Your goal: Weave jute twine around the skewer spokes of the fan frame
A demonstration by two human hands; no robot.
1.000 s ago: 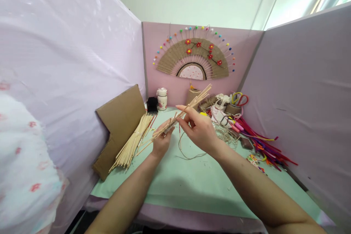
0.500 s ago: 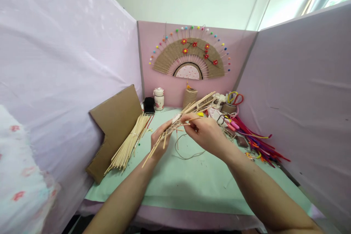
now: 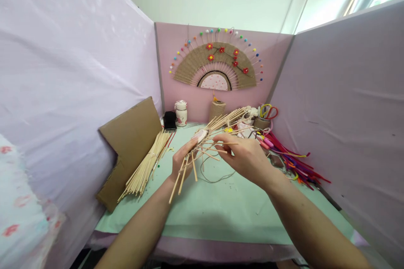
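My left hand is wrapped round the middle of a fan frame of thin wooden sticks, held tilted above the table. At the frame's centre is a pale fabric-covered piece, with twine worked between the sticks around it. My right hand is at the frame's right side, thumb and forefinger pinched among the stick ends. What lies between those fingertips is hidden. A loop of thin twine hangs below the frame onto the table.
A bundle of sticks leans by folded cardboard on the left. Behind stand a white jar and a twine spool. Coloured pipe cleaners and a scissors holder are right. A finished fan hangs on the partition.
The frame has turned in my left hand, so its near sticks now spread apart and point more downward. My right hand has shifted slightly right and down.
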